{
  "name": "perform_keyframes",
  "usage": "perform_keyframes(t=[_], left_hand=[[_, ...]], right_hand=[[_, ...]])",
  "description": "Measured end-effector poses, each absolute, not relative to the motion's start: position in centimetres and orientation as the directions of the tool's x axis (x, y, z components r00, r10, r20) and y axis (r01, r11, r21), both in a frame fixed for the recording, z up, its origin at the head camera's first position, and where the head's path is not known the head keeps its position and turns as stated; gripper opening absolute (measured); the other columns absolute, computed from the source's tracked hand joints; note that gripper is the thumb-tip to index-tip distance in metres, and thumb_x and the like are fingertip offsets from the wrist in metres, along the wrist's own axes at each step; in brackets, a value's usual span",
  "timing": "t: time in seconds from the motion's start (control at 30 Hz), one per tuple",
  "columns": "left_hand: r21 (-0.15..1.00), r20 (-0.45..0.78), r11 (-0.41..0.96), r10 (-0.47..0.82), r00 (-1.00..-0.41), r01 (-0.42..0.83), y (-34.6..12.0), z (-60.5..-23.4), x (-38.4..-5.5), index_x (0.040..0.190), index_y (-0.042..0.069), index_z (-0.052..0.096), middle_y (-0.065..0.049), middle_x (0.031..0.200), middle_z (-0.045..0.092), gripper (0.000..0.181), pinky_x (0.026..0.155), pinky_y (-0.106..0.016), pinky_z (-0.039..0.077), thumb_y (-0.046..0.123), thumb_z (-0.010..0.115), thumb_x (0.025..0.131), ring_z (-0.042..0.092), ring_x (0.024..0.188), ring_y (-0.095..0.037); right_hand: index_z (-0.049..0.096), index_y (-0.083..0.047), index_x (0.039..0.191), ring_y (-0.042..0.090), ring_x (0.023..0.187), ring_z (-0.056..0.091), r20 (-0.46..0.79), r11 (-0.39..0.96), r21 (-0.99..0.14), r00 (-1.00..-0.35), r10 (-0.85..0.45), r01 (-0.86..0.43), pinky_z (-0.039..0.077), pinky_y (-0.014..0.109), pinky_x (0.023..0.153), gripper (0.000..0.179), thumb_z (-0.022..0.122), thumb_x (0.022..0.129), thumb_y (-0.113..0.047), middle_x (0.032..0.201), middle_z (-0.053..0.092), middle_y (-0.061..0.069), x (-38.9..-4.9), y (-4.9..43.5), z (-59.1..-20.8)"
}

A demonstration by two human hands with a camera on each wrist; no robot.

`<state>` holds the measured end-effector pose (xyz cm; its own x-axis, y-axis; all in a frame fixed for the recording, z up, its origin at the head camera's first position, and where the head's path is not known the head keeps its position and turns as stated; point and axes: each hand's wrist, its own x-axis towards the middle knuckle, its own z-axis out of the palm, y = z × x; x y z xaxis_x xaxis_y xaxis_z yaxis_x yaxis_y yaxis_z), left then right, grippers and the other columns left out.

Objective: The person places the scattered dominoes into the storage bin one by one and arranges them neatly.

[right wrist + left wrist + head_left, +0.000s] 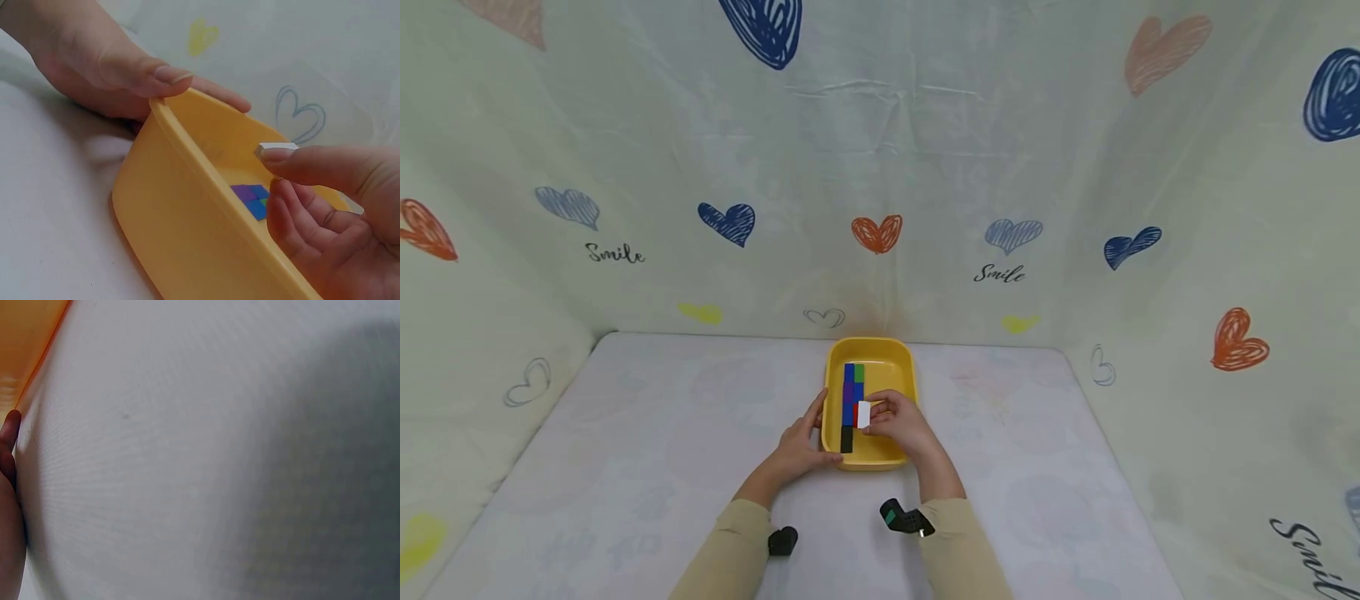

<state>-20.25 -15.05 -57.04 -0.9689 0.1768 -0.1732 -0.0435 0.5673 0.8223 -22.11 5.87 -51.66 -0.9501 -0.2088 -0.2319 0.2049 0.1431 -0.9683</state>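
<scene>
Near the table's far edge stands a yellow tray (897, 354) with rounded corners. My left hand (796, 448) holds it at its near left corner, with the thumb (170, 76) over the rim and the fingers along the left side. Between thumb and fingers, my right hand (904, 423) pinches a small white block (864, 414) above the inside of the tray. Two side-by-side rows of coloured blocks (848, 396) lie in the tray: blue, purple, green and red, with a black block (847, 440) at the near end. The right hand hides part of the right row.
A pale cloth covers the table (647, 442). Behind and beside it hangs a white curtain (940, 150) printed with hearts and lettering. Dark wrist cameras sit by both sleeves.
</scene>
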Motion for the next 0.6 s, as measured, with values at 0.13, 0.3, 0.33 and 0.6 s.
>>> perform_keyframes(t=[0.13,0.3,0.33,0.6], left_hand=[[0.819,-0.174,0.573,0.175,-0.969,-0.043,-15.1,-56.8,-20.2,0.157,0.029,0.014,-0.007,0.121,0.05,0.119,0.103,-0.066,0.031,0.049,0.087,0.065,0.043,0.112,-0.03],[0.818,-0.178,0.574,0.176,-0.968,-0.045,-15.1,-56.8,-20.3,0.157,0.03,0.013,-0.006,0.118,0.05,0.119,0.103,-0.065,0.033,0.051,0.086,0.065,0.043,0.111,-0.029],[0.817,-0.177,0.575,0.177,-0.968,-0.044,-15.1,-56.8,-20.3,0.157,0.03,0.013,-0.006,0.119,0.05,0.12,0.102,-0.065,0.033,0.051,0.086,0.065,0.043,0.111,-0.029],[0.818,-0.161,0.574,0.182,-0.97,-0.028,-15.2,-57.1,-20.5,0.157,0.028,0.014,-0.006,0.115,0.049,0.12,0.102,-0.064,0.034,0.052,0.086,0.065,0.044,0.109,-0.028]], right_hand=[[0.06,0.002,0.117,0.021,0.077,0.061,-0.236,0.178,-0.964,-0.948,-0.213,0.2,0.057,0.032,0.077,0.039,0.072,0.081,0.011,0.091,0.059,0.012,-22.5,5.4,-52.0],[0.061,0.004,0.113,0.021,0.074,0.06,-0.26,0.261,-0.944,-0.94,-0.221,0.2,0.057,0.033,0.075,0.036,0.073,0.079,0.012,0.085,0.058,0.011,-22.8,5.0,-52.3],[0.062,0.004,0.112,0.021,0.073,0.06,-0.268,0.285,-0.937,-0.938,-0.218,0.201,0.057,0.032,0.075,0.036,0.073,0.079,0.012,0.084,0.059,0.01,-22.9,4.9,-52.4],[0.061,-0.003,0.104,0.022,0.072,0.055,-0.314,0.423,-0.884,-0.923,-0.222,0.199,0.055,0.028,0.07,0.035,0.078,0.076,0.01,0.08,0.057,0.008,-23.1,4.6,-53.2]])
